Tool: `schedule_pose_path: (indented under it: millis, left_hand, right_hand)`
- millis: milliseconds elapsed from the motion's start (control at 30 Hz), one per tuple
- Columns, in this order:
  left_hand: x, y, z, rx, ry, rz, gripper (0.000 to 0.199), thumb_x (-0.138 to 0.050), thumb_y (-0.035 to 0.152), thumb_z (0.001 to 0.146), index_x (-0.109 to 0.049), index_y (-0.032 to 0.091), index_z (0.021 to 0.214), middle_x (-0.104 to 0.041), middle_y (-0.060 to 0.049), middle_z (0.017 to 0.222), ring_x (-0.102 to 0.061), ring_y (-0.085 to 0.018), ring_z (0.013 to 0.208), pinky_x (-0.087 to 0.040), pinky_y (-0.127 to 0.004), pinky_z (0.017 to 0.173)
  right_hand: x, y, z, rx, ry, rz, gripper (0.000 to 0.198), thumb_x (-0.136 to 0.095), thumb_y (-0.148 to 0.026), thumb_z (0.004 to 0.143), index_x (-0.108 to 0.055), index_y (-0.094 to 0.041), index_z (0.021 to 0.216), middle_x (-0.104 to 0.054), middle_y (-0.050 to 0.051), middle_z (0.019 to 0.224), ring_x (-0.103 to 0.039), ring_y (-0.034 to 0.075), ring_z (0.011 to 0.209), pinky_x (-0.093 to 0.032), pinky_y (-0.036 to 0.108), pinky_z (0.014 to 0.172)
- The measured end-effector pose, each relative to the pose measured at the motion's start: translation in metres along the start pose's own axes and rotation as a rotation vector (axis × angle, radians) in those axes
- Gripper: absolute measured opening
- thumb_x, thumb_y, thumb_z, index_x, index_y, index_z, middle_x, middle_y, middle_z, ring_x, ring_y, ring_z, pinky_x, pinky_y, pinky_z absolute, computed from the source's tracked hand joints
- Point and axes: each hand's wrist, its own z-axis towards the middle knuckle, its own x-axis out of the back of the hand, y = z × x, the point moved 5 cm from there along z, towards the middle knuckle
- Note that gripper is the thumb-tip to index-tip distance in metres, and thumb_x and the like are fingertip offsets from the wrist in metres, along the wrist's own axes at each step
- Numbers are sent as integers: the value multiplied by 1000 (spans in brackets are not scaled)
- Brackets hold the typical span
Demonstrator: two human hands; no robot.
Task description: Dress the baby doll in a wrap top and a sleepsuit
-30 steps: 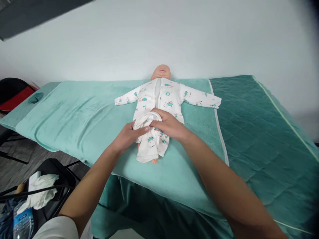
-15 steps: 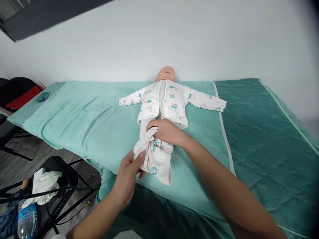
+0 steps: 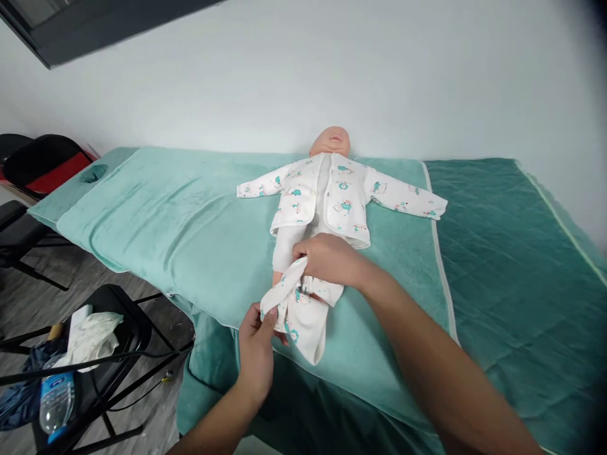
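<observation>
A baby doll lies on its back on the bed, head toward the wall. It wears a white printed jacket, unfastened down the front with both sleeves spread. Bunched around its lower legs are white printed baby pants. My left hand pinches the pants' edge near the doll's foot end. Higher up, my right hand grips the waistband beside the doll's leg. That leg shows a white covering above and bare skin below. The doll's feet are hidden in the cloth.
A light green cover lies over the bed, with a darker quilted sheet at right. Left of the bed, a black folding chair holds a crumpled white cloth and a water bottle. A white wall stands behind.
The pants' waistband has been drawn away from the doll's near-left leg, baring more of it. Both hands keep hold of the fabric. The whole view has shifted slightly.
</observation>
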Motion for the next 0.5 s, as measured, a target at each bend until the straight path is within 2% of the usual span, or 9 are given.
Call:
schedule_pose_path:
  millis: [133, 333, 500]
  left_hand:
    - [9, 7, 13, -50, -15, -4, 25, -68, 42, 87, -65, 18, 93, -56, 3, 73, -50, -9, 61, -44, -21, 58]
    - [8, 12, 5, -69, -27, 109, 29, -65, 44, 88, -66, 20, 104, -59, 0, 85, -52, -11, 67, -44, -22, 57]
    - [8, 8, 14, -34, -50, 25, 31, -68, 40, 86, -68, 20, 109, -67, -4, 99, -58, -16, 86, -47, -24, 73]
  right_hand:
    - [0, -1, -2, -18, -25, -37, 17, -61, -33, 85, -75, -24, 81, -76, 3, 85, -62, 17, 74, -26, 28, 58]
    - [-1, -3, -4, 20, -65, -37, 10, -63, -28, 80, -72, -24, 77, -74, 2, 80, -60, 16, 71, -24, 28, 57]
    - [-2, -3, -3, 21, -77, -40, 13, -65, -34, 79, -71, -23, 74, -73, 3, 78, -60, 17, 71, -24, 29, 56]
